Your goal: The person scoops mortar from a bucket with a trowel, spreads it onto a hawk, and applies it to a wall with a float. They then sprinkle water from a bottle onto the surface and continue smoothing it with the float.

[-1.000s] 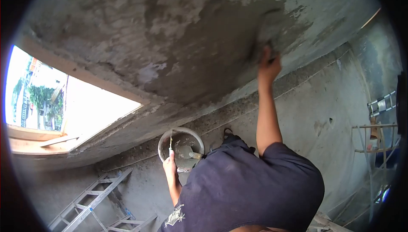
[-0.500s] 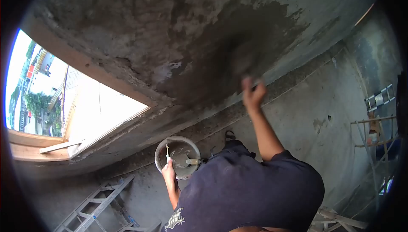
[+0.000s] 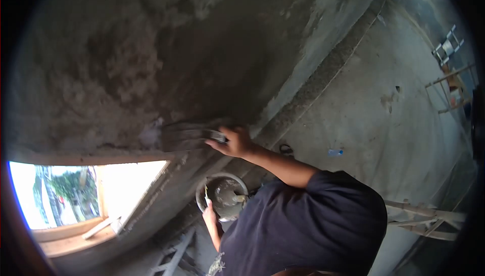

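My right hand point(image 3: 235, 142) is closed around the handle of a plastering float point(image 3: 184, 135), blurred by motion. The float lies against the wall point(image 3: 121, 99), at the lower edge of a dark, wet plaster patch point(image 3: 217, 54) and right of the window corner. Lower down, my left hand point(image 3: 209, 214) is closed on the white handle of a slim brush point(image 3: 206, 193). Its pale tip points up over a round bucket point(image 3: 200, 206). Grey wet material is in the bucket, and a tool with a thick pale handle point(image 3: 237, 198) rests at its right side.
A wood-framed window opening point(image 3: 76, 238) is at lower left. A ladder point(image 3: 177, 256) stands below it. On the concrete floor point(image 3: 353, 109) are a plastic bottle point(image 3: 335, 152) and a sandal point(image 3: 286, 149). Wooden trestle pieces point(image 3: 424, 218) and a metal frame point(image 3: 444, 81) stand at right.
My right hand has swept the float left and down across the wall toward the window corner. The view has turned. My left hand still holds the brush over the bucket.
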A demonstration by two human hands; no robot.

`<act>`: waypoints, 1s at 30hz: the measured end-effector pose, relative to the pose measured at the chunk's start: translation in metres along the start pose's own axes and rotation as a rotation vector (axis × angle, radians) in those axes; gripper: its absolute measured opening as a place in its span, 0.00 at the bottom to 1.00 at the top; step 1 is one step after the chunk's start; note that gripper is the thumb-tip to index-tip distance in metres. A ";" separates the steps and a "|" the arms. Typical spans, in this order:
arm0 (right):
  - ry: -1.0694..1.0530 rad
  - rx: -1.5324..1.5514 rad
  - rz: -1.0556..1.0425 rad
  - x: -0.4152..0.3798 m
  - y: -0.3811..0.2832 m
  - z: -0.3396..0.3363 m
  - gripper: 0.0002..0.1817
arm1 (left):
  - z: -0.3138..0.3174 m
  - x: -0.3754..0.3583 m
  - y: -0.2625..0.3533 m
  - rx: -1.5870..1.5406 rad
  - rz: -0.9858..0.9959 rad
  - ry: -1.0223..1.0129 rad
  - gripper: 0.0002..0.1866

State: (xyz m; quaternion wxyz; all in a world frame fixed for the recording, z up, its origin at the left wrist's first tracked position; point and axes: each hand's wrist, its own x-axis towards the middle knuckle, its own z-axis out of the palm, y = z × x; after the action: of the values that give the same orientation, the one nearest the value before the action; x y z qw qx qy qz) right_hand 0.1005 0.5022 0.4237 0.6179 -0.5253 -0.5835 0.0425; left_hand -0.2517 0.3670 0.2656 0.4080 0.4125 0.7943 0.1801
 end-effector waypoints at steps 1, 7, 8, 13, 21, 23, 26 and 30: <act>0.086 0.036 0.014 0.001 0.007 -0.015 0.18 | -0.005 -0.006 0.016 0.018 -0.047 0.007 0.30; 0.625 0.019 0.505 0.146 0.062 -0.132 0.24 | 0.004 -0.044 0.039 -0.360 -0.176 -0.047 0.26; 0.660 0.141 0.547 0.162 0.064 -0.130 0.24 | 0.008 -0.049 0.046 -0.391 -0.171 -0.051 0.25; 0.502 -0.050 0.175 0.126 -0.007 -0.044 0.22 | 0.027 -0.059 0.074 -0.342 -0.209 -0.065 0.24; 0.532 0.059 0.356 0.057 0.090 -0.103 0.21 | 0.040 -0.039 0.082 -0.313 -0.128 -0.034 0.27; 0.753 -0.250 0.206 0.111 0.119 -0.143 0.25 | 0.042 -0.053 0.085 -0.261 -0.093 0.005 0.26; 0.637 -0.003 0.521 0.172 0.087 -0.145 0.26 | 0.042 -0.066 0.095 -0.355 -0.128 -0.009 0.26; 0.609 -0.088 0.275 0.158 0.012 -0.067 0.24 | 0.043 -0.066 0.098 -0.373 -0.141 0.024 0.25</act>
State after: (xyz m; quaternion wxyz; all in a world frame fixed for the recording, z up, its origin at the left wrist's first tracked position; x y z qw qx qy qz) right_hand 0.2085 0.5726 0.5383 0.7289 -0.6141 -0.2968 -0.0588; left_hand -0.1463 0.3702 0.3332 0.4796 0.2707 0.7789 0.3002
